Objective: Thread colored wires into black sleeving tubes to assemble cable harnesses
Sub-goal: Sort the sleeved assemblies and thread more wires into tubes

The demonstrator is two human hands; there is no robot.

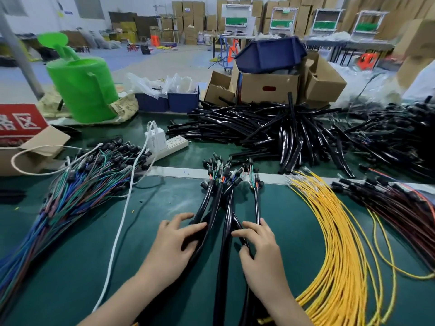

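Left hand point(174, 241): my fingers spread flat on harnesses point(223, 208).
Right hand point(261, 245): fingers bent, grip unclear.
Harnesses: I'd square their ends before bundling.

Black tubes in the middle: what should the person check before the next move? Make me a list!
1. Both hands on the bundle: ok, left hand and right hand touch the sleeved harnesses.
2. Colored wire ends poke out the far tube ends: ok.
3. Spare empty tubes: ok, a pile lies behind.
4. Yellow wires ready: ok, beside the right hand.
5. White cable apart from the bundle: ok.
6. Right hand actually gripping a tube: cannot tell.
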